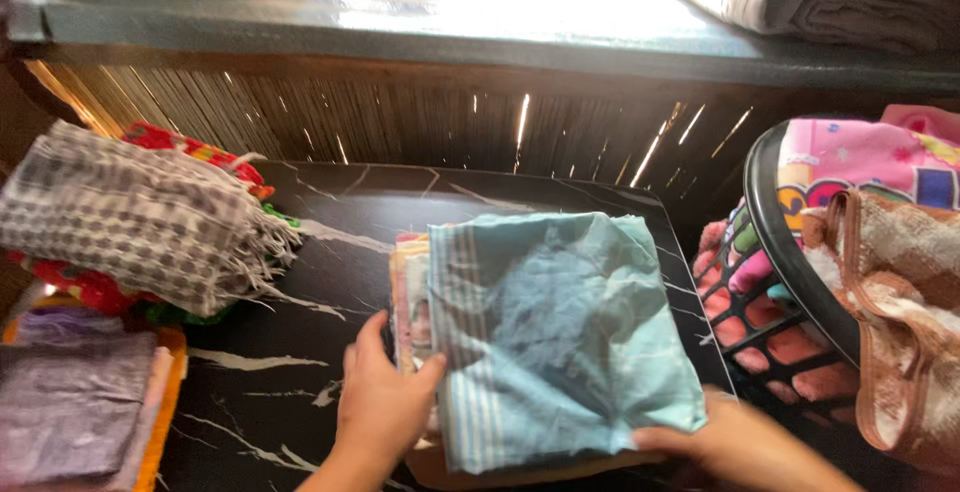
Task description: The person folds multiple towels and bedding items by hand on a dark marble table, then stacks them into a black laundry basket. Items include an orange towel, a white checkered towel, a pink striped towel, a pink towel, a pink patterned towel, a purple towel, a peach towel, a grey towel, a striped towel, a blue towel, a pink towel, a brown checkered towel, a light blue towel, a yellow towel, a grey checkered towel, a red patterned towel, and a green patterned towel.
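The folded light-blue cloth (565,337) lies on top of a small stack of folded cloths (408,292) on the black marble-patterned surface (270,382). Its long axis runs from the near edge of the surface toward the slatted wall (400,117), tilted slightly to the right; its striped border lies along the left side.

Relative to the blue cloth: bare surface lies open to the left, up to the grey checked fringed cloth (140,222) on the pile at the left edge. To the right, the cloth's edge reaches the surface's right edge, just beside the black laundry basket (790,252) filled with pink and brown fabrics. Beyond the cloth, a strip of bare surface remains before the wall.

The left hand (380,402) rests at the cloth's near-left edge, fingers (430,367) loosely curled against the stack side, thumb raised; whether it grips anything cannot be determined. The right hand (740,442) is at the near-right corner, fingers (660,439) pinched closed on the blue cloth's corner.
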